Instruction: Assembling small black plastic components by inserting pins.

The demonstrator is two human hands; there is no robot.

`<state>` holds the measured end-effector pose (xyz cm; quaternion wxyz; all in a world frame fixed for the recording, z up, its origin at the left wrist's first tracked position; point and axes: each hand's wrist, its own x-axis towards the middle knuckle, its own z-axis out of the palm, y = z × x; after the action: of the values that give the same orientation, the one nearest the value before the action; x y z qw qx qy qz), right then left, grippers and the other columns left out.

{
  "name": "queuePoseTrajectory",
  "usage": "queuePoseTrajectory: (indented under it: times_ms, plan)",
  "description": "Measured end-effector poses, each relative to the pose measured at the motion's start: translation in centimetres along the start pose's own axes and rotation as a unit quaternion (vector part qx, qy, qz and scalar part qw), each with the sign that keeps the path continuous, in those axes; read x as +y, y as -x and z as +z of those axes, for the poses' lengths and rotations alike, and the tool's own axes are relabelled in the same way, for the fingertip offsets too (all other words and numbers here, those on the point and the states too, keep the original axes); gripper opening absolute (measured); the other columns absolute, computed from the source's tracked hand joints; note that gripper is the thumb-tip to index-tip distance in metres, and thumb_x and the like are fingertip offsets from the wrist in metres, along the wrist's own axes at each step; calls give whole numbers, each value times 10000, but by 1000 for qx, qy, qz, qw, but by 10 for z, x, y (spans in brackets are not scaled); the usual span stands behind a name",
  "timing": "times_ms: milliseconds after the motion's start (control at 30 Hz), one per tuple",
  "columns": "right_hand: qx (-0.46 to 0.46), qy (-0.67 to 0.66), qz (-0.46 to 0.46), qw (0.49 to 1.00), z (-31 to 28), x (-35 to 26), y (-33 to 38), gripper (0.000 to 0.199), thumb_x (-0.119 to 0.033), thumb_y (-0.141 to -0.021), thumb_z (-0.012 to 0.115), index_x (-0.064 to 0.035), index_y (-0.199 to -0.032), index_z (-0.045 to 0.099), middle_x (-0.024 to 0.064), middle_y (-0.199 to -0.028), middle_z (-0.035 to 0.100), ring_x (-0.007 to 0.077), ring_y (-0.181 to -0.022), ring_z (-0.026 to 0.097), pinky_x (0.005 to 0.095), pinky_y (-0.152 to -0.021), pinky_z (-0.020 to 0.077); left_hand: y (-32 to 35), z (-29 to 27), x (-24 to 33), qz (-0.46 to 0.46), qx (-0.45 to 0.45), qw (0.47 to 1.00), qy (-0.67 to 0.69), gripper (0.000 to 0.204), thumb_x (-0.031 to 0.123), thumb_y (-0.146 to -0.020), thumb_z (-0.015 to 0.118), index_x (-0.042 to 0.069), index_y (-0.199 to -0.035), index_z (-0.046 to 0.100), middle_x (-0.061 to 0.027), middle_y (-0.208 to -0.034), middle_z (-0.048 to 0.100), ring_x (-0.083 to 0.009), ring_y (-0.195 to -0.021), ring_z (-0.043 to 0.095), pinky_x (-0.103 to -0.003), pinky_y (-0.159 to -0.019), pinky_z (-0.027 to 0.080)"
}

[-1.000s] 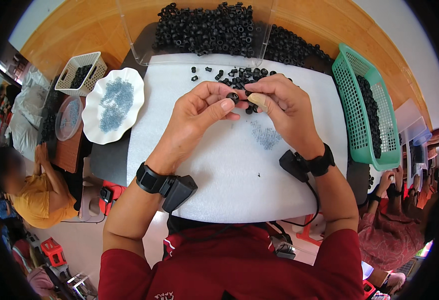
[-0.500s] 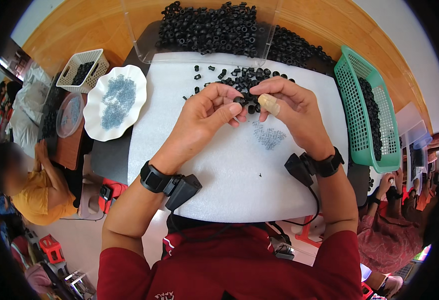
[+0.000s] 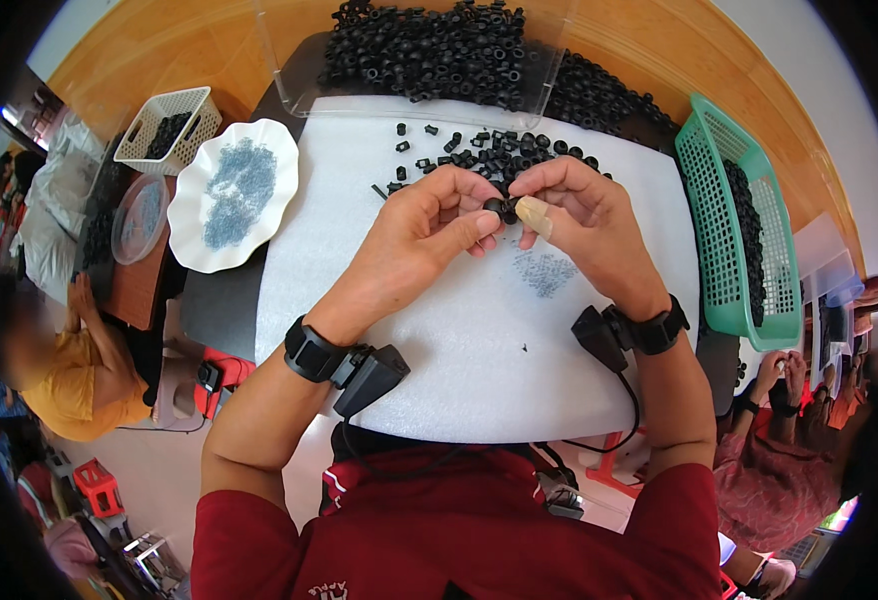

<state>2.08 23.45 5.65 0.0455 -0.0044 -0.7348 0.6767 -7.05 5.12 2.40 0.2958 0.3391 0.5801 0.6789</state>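
Observation:
Over the white foam sheet (image 3: 439, 360), my left hand (image 3: 429, 225) pinches a small round black plastic part (image 3: 496, 206) between thumb and fingers. My right hand (image 3: 594, 220), with tan tape round its thumb, meets it there and grips a second small black piece (image 3: 511, 212). The two pieces touch or nearly touch; fingers partly cover them. Just beyond my fingertips lie loose black parts (image 3: 504, 155), scattered on the sheet. A patch of tiny clear-bluish pieces (image 3: 544, 272) lies below my right hand, too small to name.
A clear tray (image 3: 409, 105) heaped with black parts stands at the back. At left are a scalloped white plate (image 3: 187, 215) of bluish pieces, a cream basket (image 3: 139, 150) and a round tub (image 3: 119, 245). A green basket (image 3: 724, 270) stands right. Other people sit on both sides.
My hands have come together: the right fingertips, slightly apart from the left before, now meet them at the black pieces. The view has shifted slightly.

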Motion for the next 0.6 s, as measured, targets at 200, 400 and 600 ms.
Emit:
queuePoseTrajectory:
  times_ms: [200, 400, 600]
  plan:
    - [0, 12, 4, 1000, 2, 4, 0, 167, -20, -888, 602, 12, -1052, 592, 50, -969, 621, 97, -836, 602, 235, -706, 499, 0, 0, -3, -3, -2, 1000, 4, 227, 130, -927, 625, 5, -1103, 555, -44, -918, 634, -106, -811, 597, -253, -752, 496]
    - [-7, 76, -52, 996, 4, 7, 2, 155, 16, -880, 595, 13, -1036, 597, 41, -955, 618, 80, -854, 599, 213, -706, 493, 2, -1, -4, -13, -6, 1000, -15, 234, 148, -922, 637, 12, -1096, 561, -27, -897, 628, -98, -806, 591, -247, -754, 491]
    - [-64, 77, -57, 993, -5, 4, 2, 149, 5, -882, 606, 8, -1031, 601, 32, -924, 616, 83, -840, 603, 212, -700, 494, 3, 3, 5, -19, -14, 999, -26, 158, 79, -916, 614, -4, -1046, 585, -19, -851, 598, -73, -763, 548, -227, -702, 470]
